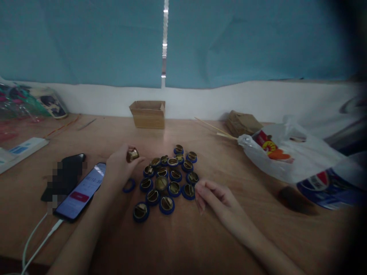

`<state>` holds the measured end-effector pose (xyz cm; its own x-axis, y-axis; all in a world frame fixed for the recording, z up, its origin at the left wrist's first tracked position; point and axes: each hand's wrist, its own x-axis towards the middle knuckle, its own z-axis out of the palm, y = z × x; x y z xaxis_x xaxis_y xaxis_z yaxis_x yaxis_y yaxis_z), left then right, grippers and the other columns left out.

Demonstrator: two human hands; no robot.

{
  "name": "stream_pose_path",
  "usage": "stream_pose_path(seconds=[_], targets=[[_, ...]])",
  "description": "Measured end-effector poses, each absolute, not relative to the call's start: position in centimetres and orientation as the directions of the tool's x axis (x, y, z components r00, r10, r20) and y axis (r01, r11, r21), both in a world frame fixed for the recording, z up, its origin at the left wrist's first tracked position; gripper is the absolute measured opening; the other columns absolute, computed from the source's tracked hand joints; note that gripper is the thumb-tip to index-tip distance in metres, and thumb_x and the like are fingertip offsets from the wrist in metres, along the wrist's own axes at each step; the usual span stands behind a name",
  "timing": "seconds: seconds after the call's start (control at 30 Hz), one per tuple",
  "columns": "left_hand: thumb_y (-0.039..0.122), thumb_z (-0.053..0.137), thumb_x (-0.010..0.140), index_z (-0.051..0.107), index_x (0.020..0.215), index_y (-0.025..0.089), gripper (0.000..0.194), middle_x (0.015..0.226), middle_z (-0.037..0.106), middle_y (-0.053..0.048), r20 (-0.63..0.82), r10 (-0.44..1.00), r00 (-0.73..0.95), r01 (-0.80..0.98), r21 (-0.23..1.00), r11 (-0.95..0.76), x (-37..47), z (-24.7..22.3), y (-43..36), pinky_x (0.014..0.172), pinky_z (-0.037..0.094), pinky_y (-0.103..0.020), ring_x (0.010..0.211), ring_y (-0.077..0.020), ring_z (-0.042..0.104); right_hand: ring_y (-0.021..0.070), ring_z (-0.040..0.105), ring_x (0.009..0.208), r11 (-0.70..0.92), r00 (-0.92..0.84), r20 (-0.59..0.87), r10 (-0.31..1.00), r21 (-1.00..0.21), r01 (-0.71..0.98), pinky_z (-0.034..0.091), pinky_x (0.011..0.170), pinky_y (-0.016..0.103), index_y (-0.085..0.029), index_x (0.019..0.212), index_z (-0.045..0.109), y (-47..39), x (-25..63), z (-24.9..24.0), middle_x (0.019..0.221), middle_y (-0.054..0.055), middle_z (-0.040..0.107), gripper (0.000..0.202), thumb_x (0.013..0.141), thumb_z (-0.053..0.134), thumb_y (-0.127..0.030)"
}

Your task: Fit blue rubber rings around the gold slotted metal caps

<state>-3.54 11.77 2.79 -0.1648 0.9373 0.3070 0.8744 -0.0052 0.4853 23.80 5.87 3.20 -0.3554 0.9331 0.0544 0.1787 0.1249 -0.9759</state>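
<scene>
Several round gold-coloured pin-back badges, among them a front one (140, 211), lie pins up in a cluster on the wooden table. Most of them sit in blue rings. My left hand (122, 162) pinches one gold badge (132, 155), raised above the table at the left of the cluster. Below that hand lies a loose blue ring (129, 185) with no badge in it. At the cluster's right edge, my right hand (216, 196) has its thumb and fingers closed together beside a badge in a blue ring (188, 191). What those fingers hold, if anything, is not clear.
At the back stands an open cardboard box (149, 116). On the left lie a lit phone (82, 194), a dark phone (65, 173) and a white power strip (24, 151). A white plastic bag (298, 152), sticks (215, 126) and a brown paper packet (243, 123) are to the right.
</scene>
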Motion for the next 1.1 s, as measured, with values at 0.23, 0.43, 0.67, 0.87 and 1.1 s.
stream_pose_path(seconds=[0.23,0.43,0.67,0.87,1.1], targets=[[0.034,0.069,0.076,0.066,0.092,0.014,0.025,0.09,0.069,-0.014,0.212,0.968,-0.133,0.957,0.282,0.069,-5.1,0.6,13.0,0.072,0.049,-0.037,0.087,-0.033,0.066,0.0106,0.046,0.052,0.091,-0.383,-0.002,0.924,-0.97,0.225,0.038,0.053,0.024,-0.021,0.063,0.049,5.8,23.6,2.9,0.056,-0.004,0.047,0.04,0.093,0.046,-0.046],[0.038,0.055,0.087,0.059,0.116,0.013,0.038,0.11,0.064,-0.017,0.353,0.926,-0.131,0.94,0.342,0.003,-4.2,1.1,12.7,0.081,0.049,-0.039,0.097,-0.031,0.064,0.0106,0.046,0.051,0.044,-0.389,-0.033,0.921,-0.981,0.188,0.039,0.052,0.023,-0.02,0.073,0.055,5.9,23.4,2.6,0.055,-0.004,0.048,0.036,0.095,0.043,-0.046],[0.026,0.061,0.088,0.065,0.099,0.019,0.013,0.091,0.067,-0.004,0.48,0.821,0.309,0.533,0.628,-0.567,2.4,2.9,8.2,0.075,0.05,-0.026,0.084,-0.0165,0.064,0.008,0.048,0.053,0.025,-0.328,0.007,0.945,-0.998,0.053,0.039,0.054,0.022,-0.019,0.087,0.065,6.3,23.8,2.8,0.064,-0.004,0.053,0.026,0.094,0.051,-0.04],[0.02,0.067,0.084,0.066,0.095,0.017,0.012,0.092,0.07,-0.005,0.503,0.781,0.369,0.399,0.673,-0.622,5.0,1.8,6.0,0.076,0.051,-0.029,0.086,-0.0173,0.066,0.0082,0.05,0.053,0.075,-0.259,0.065,0.964,-0.997,0.028,0.04,0.054,0.022,-0.021,0.091,0.069,6.2,23.7,2.9,0.065,-0.003,0.057,0.019,0.09,0.057,-0.036],[0.025,0.071,0.081,0.064,0.09,0.018,0.013,0.087,0.071,-0.004,0.551,0.755,0.356,0.457,0.602,-0.655,5.4,1.1,5.7,0.072,0.052,-0.033,0.082,-0.0199,0.067,0.0139,0.059,0.071,0.21,-0.186,0.184,0.965,-0.968,0.137,0.046,0.064,0.028,-0.027,0.085,0.078,6.1,23.2,2.5,0.082,0.003,0.066,0.016,0.086,0.063,-0.027]])
